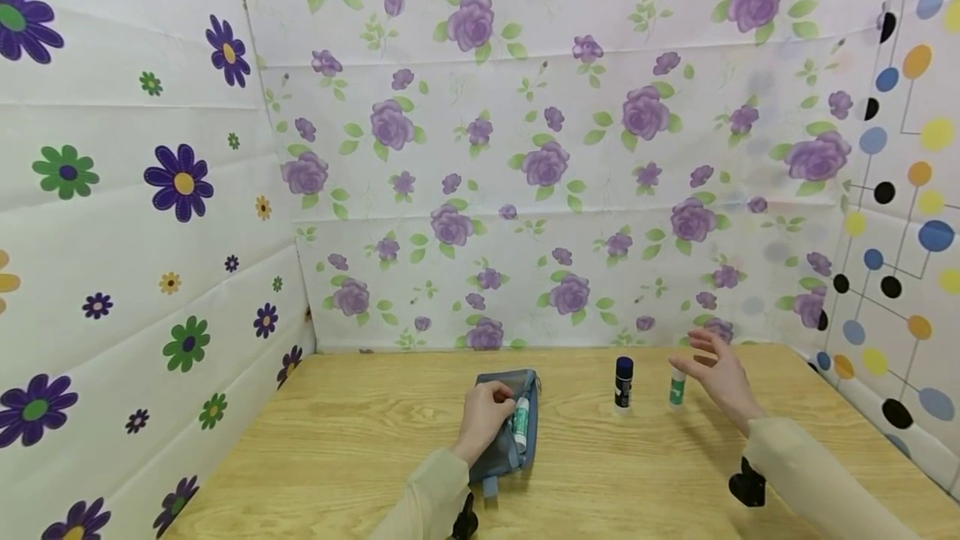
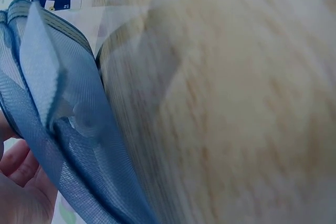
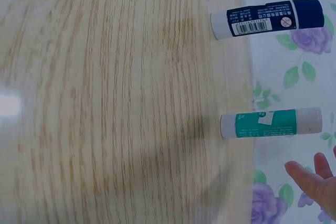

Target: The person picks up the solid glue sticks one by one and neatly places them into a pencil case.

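Observation:
A blue mesh zip pouch (image 1: 504, 458) lies on the table with its mouth spread open. Inside it a green-and-white glue stick (image 1: 521, 425) shows through the opening. My left hand (image 1: 483, 417) holds the pouch by its left edge, fingers curled over it; in the left wrist view the mesh pouch (image 2: 105, 145) hides part of that hand (image 2: 26, 182). To the right, a second green glue stick (image 1: 677, 390) stands upright with a white cap. My right hand (image 1: 722, 377) is just beside its top, fingers parted and nothing in them; the right wrist view shows the fingertips apart from this glue stick (image 3: 270, 123).
A dark blue glue stick (image 1: 623, 383) stands upright between the pouch and the second green one. The wooden table (image 1: 360, 415) ends against a flowered cloth (image 1: 510, 257) at the back, with patterned cloths on both sides.

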Demonstrator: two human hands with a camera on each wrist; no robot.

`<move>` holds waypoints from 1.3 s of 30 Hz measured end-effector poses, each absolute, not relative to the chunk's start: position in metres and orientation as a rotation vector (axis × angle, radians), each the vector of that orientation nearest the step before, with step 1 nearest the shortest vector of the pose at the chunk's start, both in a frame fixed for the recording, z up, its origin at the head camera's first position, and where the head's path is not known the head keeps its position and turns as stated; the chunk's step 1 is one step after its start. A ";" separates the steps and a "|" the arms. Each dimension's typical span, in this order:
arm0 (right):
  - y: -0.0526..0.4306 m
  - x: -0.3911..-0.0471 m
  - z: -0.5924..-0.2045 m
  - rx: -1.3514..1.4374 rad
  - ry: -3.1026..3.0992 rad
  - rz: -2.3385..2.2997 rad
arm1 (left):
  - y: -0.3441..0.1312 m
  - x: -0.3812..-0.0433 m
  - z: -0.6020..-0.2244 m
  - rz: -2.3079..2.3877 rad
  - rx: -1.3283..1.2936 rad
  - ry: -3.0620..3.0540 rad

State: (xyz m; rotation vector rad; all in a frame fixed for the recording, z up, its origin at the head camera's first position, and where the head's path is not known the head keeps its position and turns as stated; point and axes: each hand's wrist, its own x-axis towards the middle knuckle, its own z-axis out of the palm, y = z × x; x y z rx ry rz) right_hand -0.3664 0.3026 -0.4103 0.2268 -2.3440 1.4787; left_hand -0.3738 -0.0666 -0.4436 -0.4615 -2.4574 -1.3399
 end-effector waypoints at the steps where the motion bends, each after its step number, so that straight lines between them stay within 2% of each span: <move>1: 0.303 -0.367 -0.411 0.227 -2.344 1.480 | -0.067 -0.374 -0.444 -1.341 -0.462 -2.455; 31: 0.294 -0.376 -0.440 0.169 -2.318 1.674 | -0.067 -0.376 -0.445 -1.357 -0.454 -2.454; 39: 0.291 -0.376 -0.446 0.066 -2.280 1.743 | -0.067 -0.374 -0.444 -1.363 -0.445 -2.460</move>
